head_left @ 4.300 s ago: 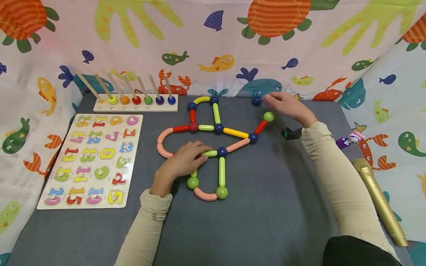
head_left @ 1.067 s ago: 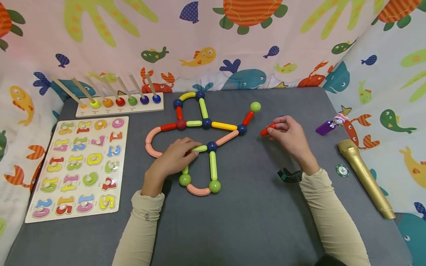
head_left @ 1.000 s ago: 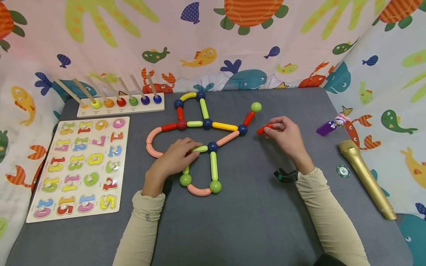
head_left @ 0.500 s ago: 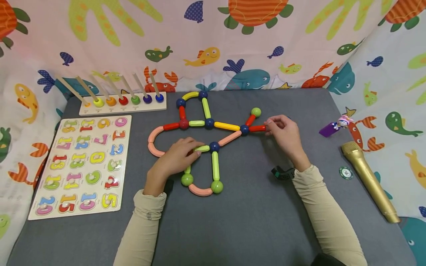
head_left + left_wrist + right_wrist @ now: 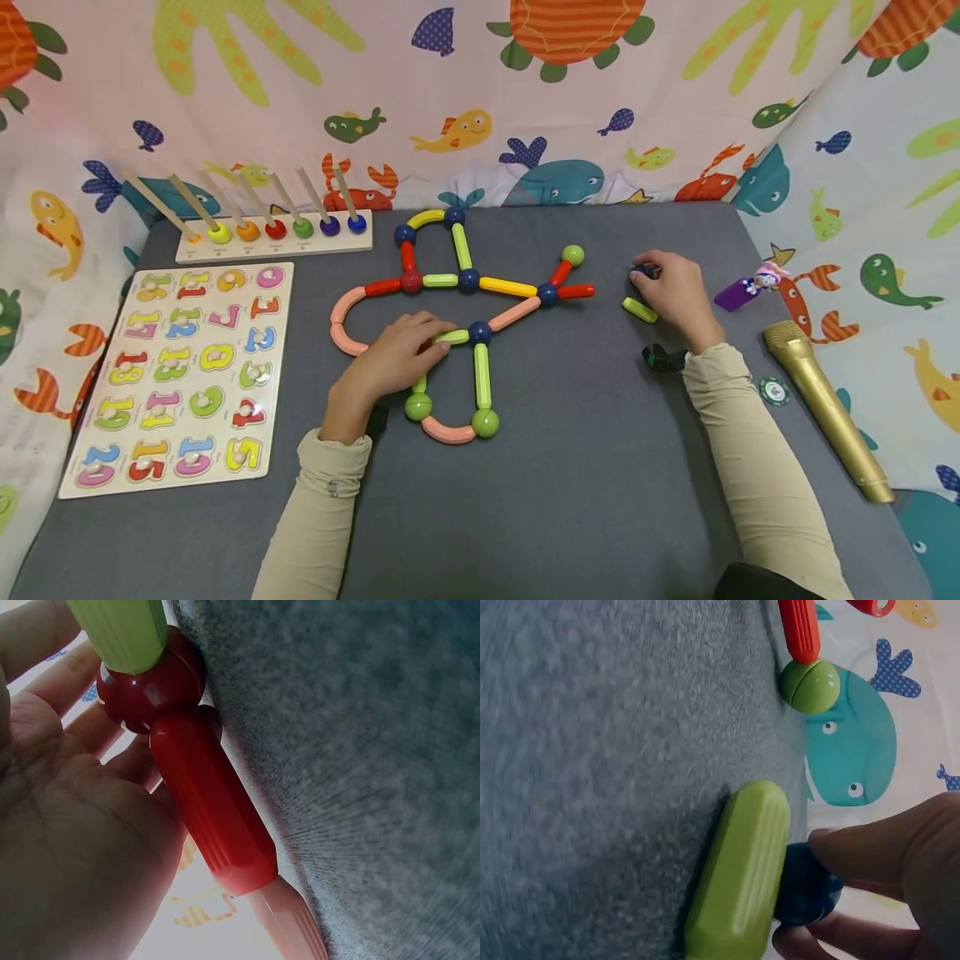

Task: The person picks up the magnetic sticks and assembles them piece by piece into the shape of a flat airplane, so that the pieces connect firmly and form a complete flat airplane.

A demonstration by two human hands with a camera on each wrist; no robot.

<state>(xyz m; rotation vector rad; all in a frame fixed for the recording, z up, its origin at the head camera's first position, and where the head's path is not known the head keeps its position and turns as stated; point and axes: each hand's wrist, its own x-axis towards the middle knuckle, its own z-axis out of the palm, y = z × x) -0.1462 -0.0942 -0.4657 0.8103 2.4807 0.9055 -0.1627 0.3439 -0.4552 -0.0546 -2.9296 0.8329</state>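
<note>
A flat figure of coloured rods and balls lies on the grey mat. My left hand rests flat on it, fingers on a short green rod. In the left wrist view my palm lies over a red rod joined to a dark red ball. My right hand is to the right of the figure and pinches a dark blue ball. That ball touches a loose green rod. A red rod sticks out from a blue ball.
A number puzzle board and a peg board with coloured rings lie at the left. At the right are a gold microphone, a purple toy and a green chip. Printed fabric walls surround the mat.
My right hand joined the red rod to the blue ball on the figure, let it go and moved right to the blue ball and green rod. My left hand stayed put.
</note>
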